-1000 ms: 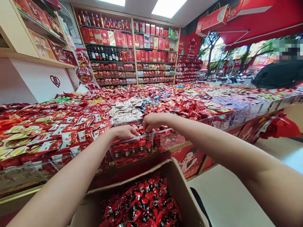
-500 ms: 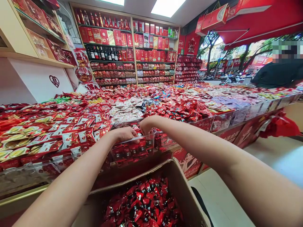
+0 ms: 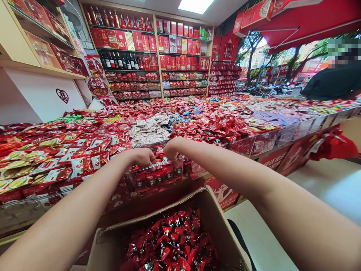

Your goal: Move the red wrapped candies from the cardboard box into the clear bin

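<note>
My left hand (image 3: pixel 145 157) is over a clear plastic bin (image 3: pixel 132 177), its fingers curled down near the front rim. Whatever those fingers may hold is hidden. Just to its right, my right hand (image 3: pixel 172 147) bends down into the same bin. Its fingertips are mostly out of sight behind the wrist and the wall. Small red-and-black wrapped candies (image 3: pixel 160 179) show in a row through the bin's front. Below my arms stands an open cardboard box (image 3: pixel 217 210), holding a heap of similar red wrapped candies (image 3: pixel 172 241).
Heaps of wrapped sweets (image 3: pixel 152 130) spread over the long counter on both sides. Shelves with bottles and red boxes (image 3: pixel 121 39) line the back wall. A person in dark clothing (image 3: pixel 329 82) is at the far right, above a red bag (image 3: pixel 338 145) hanging by the counter.
My left hand has shifted slightly left, widening the gap to my right hand. My right hand stays at the bin. The camera view has tilted slightly.
</note>
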Demonstrator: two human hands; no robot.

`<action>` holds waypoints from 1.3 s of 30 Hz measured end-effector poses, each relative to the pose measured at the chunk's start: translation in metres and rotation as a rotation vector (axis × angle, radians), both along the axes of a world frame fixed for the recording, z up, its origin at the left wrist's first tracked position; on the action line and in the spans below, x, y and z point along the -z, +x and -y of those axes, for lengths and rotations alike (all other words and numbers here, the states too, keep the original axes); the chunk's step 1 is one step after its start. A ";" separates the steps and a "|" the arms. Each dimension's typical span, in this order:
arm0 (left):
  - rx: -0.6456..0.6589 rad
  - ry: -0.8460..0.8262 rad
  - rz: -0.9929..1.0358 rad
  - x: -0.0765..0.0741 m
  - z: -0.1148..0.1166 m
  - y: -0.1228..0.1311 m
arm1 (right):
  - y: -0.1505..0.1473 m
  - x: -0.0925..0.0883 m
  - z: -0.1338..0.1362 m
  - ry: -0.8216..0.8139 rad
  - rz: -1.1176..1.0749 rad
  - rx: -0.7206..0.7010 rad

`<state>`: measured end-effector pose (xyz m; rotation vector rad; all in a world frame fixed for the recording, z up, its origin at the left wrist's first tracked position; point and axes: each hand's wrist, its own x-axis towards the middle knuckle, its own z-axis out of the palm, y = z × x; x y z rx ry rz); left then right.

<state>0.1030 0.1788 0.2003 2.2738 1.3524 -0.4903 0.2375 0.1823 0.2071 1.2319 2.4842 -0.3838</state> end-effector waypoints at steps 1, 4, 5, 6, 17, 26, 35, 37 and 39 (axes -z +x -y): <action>0.001 -0.007 -0.033 0.000 -0.001 -0.002 | 0.001 -0.001 0.001 -0.025 0.059 0.014; 0.018 -0.022 -0.095 0.001 -0.003 -0.004 | 0.004 -0.004 0.006 -0.047 0.165 0.039; 0.024 -0.024 -0.106 0.002 -0.003 -0.005 | 0.006 -0.005 0.008 -0.032 0.162 0.040; 0.030 -0.026 -0.113 0.003 -0.003 -0.005 | 0.008 -0.005 0.010 -0.008 0.146 0.039; 0.024 -0.082 -0.131 -0.001 -0.001 -0.005 | 0.012 0.000 0.013 0.042 -0.165 -0.002; -0.075 -0.135 -0.103 -0.008 0.006 -0.009 | 0.007 0.006 0.013 -0.075 -0.190 0.007; -0.151 -0.253 -0.076 -0.012 0.012 -0.009 | 0.007 0.012 0.008 -0.161 -0.243 0.052; -0.164 -0.253 -0.073 -0.013 0.013 -0.009 | 0.007 0.014 0.007 -0.177 -0.260 0.060; -0.171 -0.251 -0.068 -0.012 0.014 -0.009 | 0.008 0.017 0.007 -0.188 -0.282 0.065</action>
